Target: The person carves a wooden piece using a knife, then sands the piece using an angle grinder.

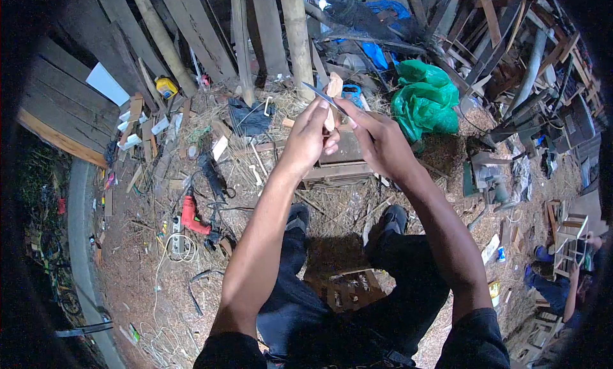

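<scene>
While the left hand point(311, 138) clasps wood point(334, 85) and the right hand point(378, 138) a blade point(315, 92), close together, littered ground point(338, 206) around the shoes point(394, 220), crumpled green plastic point(424, 101) ahead.

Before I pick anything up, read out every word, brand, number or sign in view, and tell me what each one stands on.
No text can be read anywhere in this picture.
Yellow container: any label is too small and blurred to read.
Red power tool: any brand or number is too blurred to read.
Blue-and-white item on the ground: too small to read.
Knife blade: no marking can be made out.
</scene>
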`<action>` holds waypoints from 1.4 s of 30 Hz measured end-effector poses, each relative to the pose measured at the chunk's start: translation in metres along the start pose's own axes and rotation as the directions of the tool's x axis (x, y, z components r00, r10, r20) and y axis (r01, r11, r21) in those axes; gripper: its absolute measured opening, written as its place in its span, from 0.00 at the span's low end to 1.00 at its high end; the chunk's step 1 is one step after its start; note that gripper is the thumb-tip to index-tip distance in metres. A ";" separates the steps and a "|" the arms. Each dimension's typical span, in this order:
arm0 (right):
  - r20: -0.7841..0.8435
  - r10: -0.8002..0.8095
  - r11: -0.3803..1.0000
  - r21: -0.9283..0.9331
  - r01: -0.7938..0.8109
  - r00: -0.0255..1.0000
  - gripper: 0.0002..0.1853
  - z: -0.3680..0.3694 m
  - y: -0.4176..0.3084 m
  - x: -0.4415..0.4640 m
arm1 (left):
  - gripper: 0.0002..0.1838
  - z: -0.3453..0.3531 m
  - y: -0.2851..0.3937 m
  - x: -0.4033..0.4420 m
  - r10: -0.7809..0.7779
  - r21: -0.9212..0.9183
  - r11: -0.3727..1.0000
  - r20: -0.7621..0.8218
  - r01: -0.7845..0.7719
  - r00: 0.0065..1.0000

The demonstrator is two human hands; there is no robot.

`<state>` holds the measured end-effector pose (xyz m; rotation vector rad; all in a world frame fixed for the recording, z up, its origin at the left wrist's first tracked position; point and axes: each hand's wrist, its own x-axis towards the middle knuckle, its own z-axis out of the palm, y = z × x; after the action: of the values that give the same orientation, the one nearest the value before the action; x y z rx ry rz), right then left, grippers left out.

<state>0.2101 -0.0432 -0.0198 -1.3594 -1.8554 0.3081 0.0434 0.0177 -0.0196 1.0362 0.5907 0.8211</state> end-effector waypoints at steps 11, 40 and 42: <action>-0.011 0.043 0.983 -0.177 -0.045 0.999 0.33 0.002 0.006 0.002 | 0.24 0.016 -0.004 -0.006 -0.015 0.218 0.975 -0.154 0.049 0.988; 0.015 0.062 0.998 -0.025 -0.062 0.998 0.27 0.012 -0.009 0.007 | 0.22 -0.001 0.003 0.011 0.055 0.175 0.984 -0.211 -0.018 0.976; 0.038 0.106 0.991 -0.083 -0.102 0.994 0.27 0.011 -0.011 0.007 | 0.22 -0.001 0.001 0.012 0.093 0.189 0.980 -0.189 -0.057 0.978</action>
<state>0.1936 -0.0383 -0.0172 -1.5188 -1.8524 0.3203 0.0485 0.0282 -0.0194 1.1580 0.8111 0.9566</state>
